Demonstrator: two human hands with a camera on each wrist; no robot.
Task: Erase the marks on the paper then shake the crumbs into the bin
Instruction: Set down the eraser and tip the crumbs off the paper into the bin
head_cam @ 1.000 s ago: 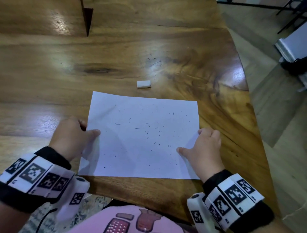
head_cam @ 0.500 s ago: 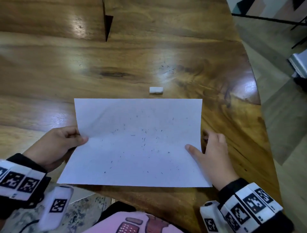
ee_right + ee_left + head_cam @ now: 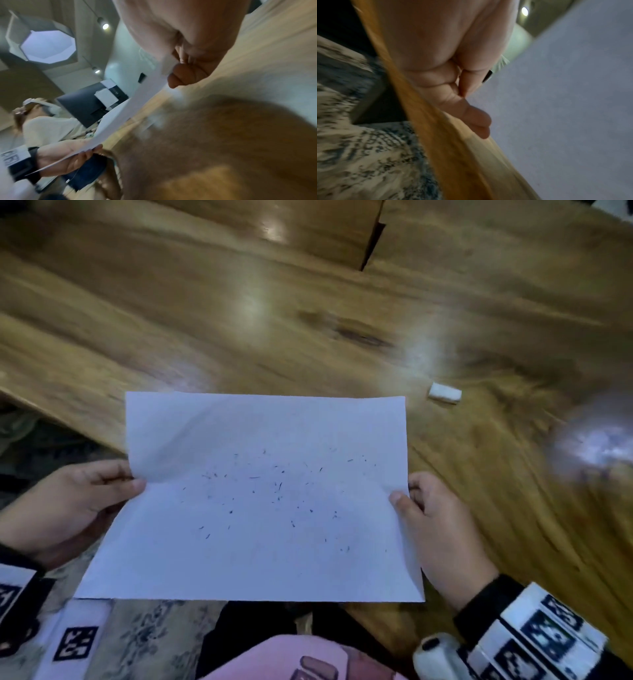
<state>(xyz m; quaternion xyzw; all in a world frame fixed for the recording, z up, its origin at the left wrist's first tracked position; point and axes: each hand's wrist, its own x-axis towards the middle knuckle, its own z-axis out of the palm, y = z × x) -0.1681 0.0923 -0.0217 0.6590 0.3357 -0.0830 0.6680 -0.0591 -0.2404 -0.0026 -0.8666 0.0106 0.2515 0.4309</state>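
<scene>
1. Head view: we hold the paper (image 3: 260, 498) by its two short edges, lifted off the table (image 3: 308, 337) and partly out past the table's near edge.
2. Our left hand (image 3: 68, 508) pinches the left edge, thumb on top and fingers curled beneath the sheet; the left wrist view shows those fingers (image 3: 471, 119) pressed against the paper's underside.
3. Our right hand (image 3: 442, 529) pinches the right edge the same way, thumb on top near the middle of that edge, fingers folded under. The right wrist view shows the sheet running edge-on from this hand across to the left hand.
4. Between our two hands the sheet sags a little, and small dark crumbs (image 3: 274, 494) lie scattered over its middle.
5. Beyond our right hand, up and slightly to its right, the white eraser (image 3: 444, 393) rests on the wood, apart from the paper's far corner.
6. Below our left hand a patterned rug (image 3: 144, 635) covers the floor, and a pink garment (image 3: 274, 659) shows between our wrists.
7. Both wrists carry black cuffs with white coded bands (image 3: 544, 635).
8. Another person (image 3: 42, 125) in a pale top appears far off in the right wrist view.
</scene>
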